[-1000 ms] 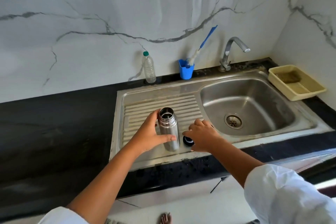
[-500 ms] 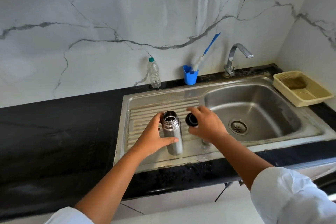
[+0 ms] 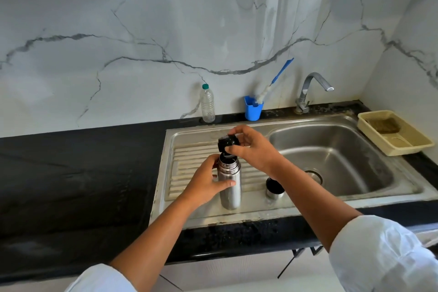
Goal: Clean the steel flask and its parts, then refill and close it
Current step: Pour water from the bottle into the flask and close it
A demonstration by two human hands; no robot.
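Since half a second ago the right hand (image 3: 253,149) has carried the black stopper (image 3: 227,142) from beside the mouth of the steel flask (image 3: 229,187) to just above it. Its fingers (image 3: 238,130) pinch the stopper, tilted, probably to line it up for closing. The left hand (image 3: 203,185) wraps the flask's body and keeps it upright on the ribbed drainboard (image 3: 189,161) of the sink (image 3: 403,194), where spills would drain away from the worktop (image 3: 83,185). The steel cap (image 3: 274,188) stands just right of the flask, within easy reach, partly hidden by the right forearm. The flask's inside is dark, so whether it holds water cannot be told, and the fingers hide much of the stopper.
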